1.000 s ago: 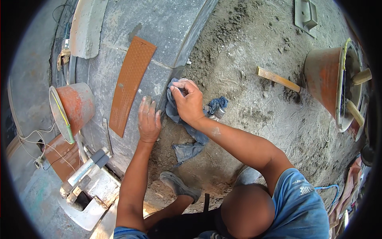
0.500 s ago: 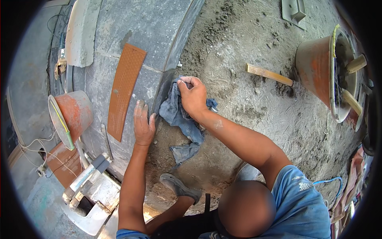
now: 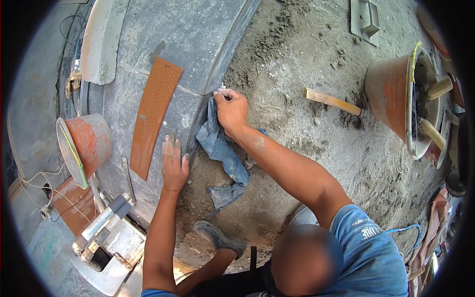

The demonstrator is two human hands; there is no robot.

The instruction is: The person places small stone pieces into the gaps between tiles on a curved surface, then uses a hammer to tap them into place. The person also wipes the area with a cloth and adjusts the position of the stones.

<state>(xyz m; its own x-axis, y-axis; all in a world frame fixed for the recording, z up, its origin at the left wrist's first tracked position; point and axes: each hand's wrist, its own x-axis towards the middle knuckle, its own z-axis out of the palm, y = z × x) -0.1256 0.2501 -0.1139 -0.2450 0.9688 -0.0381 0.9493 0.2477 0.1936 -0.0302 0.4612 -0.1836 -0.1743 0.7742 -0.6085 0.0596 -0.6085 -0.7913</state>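
My right hand (image 3: 233,112) pinches the upper end of a crumpled blue-grey cloth (image 3: 231,166) against the edge of the dark grey tiled surface (image 3: 193,37), beside a joint between tiles. The cloth trails down over the sandy ground toward my foot. Flat on the tiles near that edge rests my left hand (image 3: 174,166), its fingers stretched out and nothing in it. Just left of it lies a long brown textured strip (image 3: 156,119), tapered in outline.
A mortar-stained bucket (image 3: 391,94) with wooden handles sticking out stands at the right, near a wooden handle (image 3: 332,100) on the rough ground. A plastering float (image 3: 365,22) lies far right. At the left are a tipped orange-grey bucket (image 3: 91,141) and a tile cutter (image 3: 111,222).
My right hand has shifted slightly left and farther up along the tile edge, pulling the cloth's end with it. My left hand stays flat on the tiles.
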